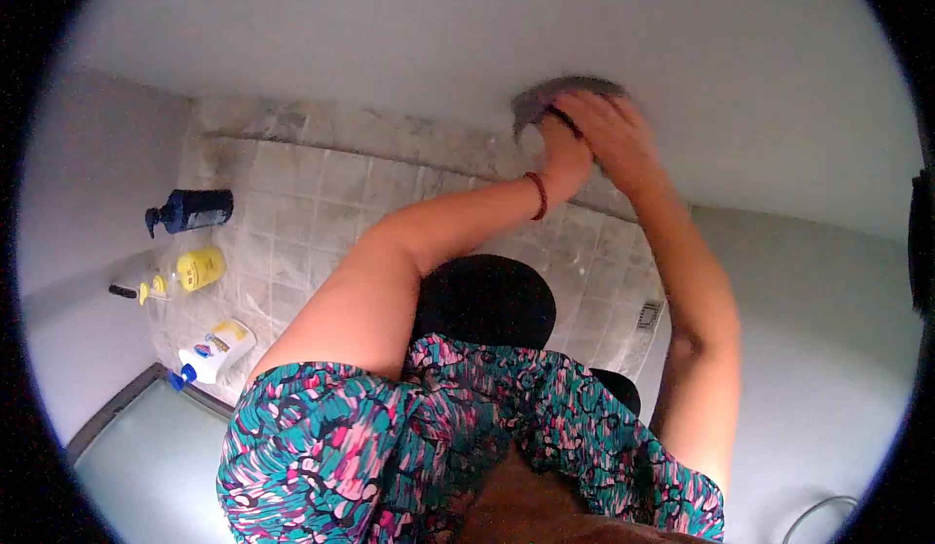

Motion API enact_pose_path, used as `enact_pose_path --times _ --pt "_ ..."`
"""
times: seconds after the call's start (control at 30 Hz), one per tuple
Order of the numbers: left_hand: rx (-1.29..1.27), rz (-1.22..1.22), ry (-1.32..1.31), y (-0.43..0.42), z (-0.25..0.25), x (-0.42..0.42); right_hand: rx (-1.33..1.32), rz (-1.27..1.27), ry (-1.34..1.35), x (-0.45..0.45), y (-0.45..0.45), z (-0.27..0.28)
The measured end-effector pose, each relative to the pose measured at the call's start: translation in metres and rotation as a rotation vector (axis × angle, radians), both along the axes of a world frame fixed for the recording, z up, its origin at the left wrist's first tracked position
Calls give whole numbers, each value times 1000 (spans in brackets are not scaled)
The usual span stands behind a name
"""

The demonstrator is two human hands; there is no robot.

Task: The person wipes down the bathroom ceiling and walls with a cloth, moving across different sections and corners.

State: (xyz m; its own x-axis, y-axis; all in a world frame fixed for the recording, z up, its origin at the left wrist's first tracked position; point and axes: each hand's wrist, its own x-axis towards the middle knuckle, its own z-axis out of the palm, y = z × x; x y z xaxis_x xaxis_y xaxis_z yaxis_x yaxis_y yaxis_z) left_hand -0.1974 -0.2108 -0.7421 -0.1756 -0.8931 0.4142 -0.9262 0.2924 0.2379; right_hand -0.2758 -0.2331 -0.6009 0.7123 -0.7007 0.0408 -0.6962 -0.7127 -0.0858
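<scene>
Two hands of mine meet at the upper middle of the frame, against the pale wall (390, 37), just above its dirty tiled edge. The grey cloth (535, 106), or perhaps a pad, lies between them and that wall, on the far side of my fingers, showing as a dark curve above and to the left of them. Its long axis seems to run across the frame, arching slightly. My left hand (565, 157), below the red bracelet (538, 196), is nearer the cloth's left end; my right hand (620, 140) reaches in from the right, its fingers slanting up to the left over my left hand and the cloth's right part.

Most of the cloth is hidden under my hands, and blur softens its rim. I cannot tell whether either hand's fingers are curled around it or laid flat. A black band (566, 121) crosses near my left hand; whether it belongs to the cloth is unclear. My patterned sleeve (317, 437) and a black round shape (487, 300) cover much of the tiled floor (326, 198).
</scene>
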Motion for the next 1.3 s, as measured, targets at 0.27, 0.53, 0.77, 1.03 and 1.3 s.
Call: enact_pose_path --times 0.27,0.53,0.77,1.03,1.3 --pt "21 -172 773 17 61 68 -636 -177 164 27 6 49" --pt "-717 72 558 -57 152 184 -980 -281 -336 139 -25 67" --pt "567 -27 104 -21 120 183 -574 -490 -386 119 37 -36" --pt "-26 -422 -226 -4 15 127 -324 -1034 -539 80 56 -94" --pt "-79 -736 -470 -20 52 92 293 -1305 -1190 53 54 -68"
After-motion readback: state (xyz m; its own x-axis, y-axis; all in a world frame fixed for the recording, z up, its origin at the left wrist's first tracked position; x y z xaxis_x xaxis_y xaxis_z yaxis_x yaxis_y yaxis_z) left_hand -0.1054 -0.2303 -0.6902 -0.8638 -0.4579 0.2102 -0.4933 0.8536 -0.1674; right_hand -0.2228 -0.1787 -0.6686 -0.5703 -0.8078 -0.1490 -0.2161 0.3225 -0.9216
